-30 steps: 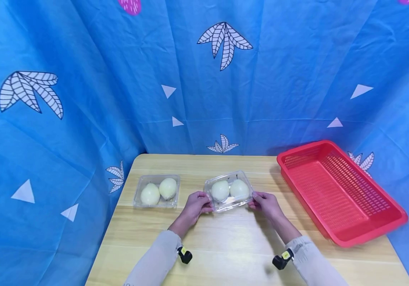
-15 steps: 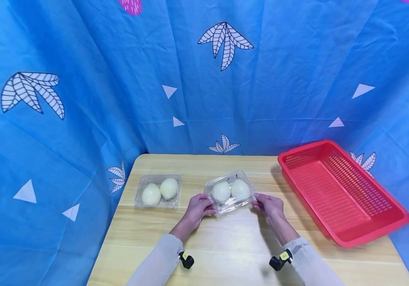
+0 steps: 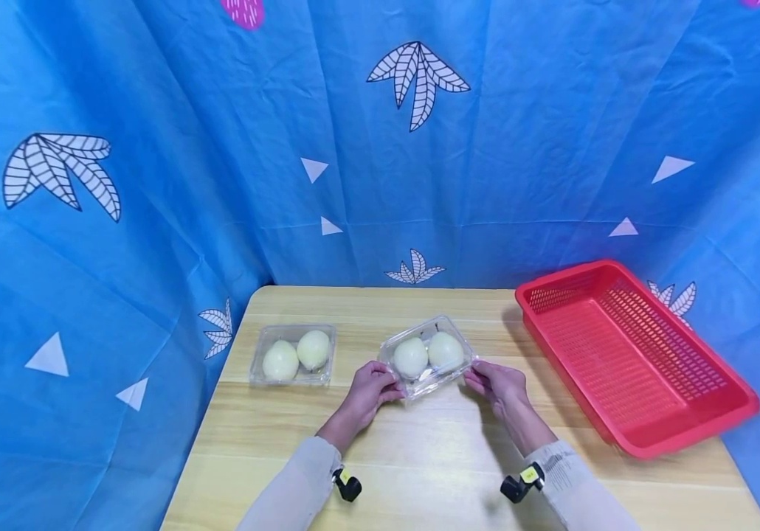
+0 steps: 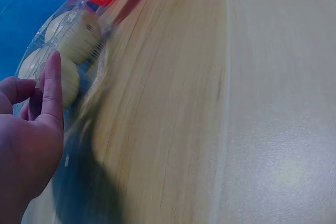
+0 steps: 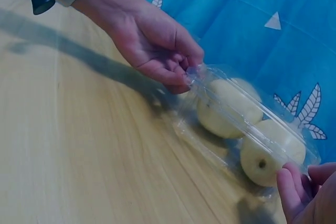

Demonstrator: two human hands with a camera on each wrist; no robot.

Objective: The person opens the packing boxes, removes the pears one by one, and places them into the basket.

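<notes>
Barely shifted over the last second, the clear plastic clamshell stays between a second pack and the red basket, left hand and right hand keeping fingers pinched on its near corners, its two pears still inside.

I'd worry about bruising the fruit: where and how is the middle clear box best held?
Probably hold the clear box by its near corners, one from each side, as the left hand and right hand do: there, plastic sticks out past the round fruit.
</notes>
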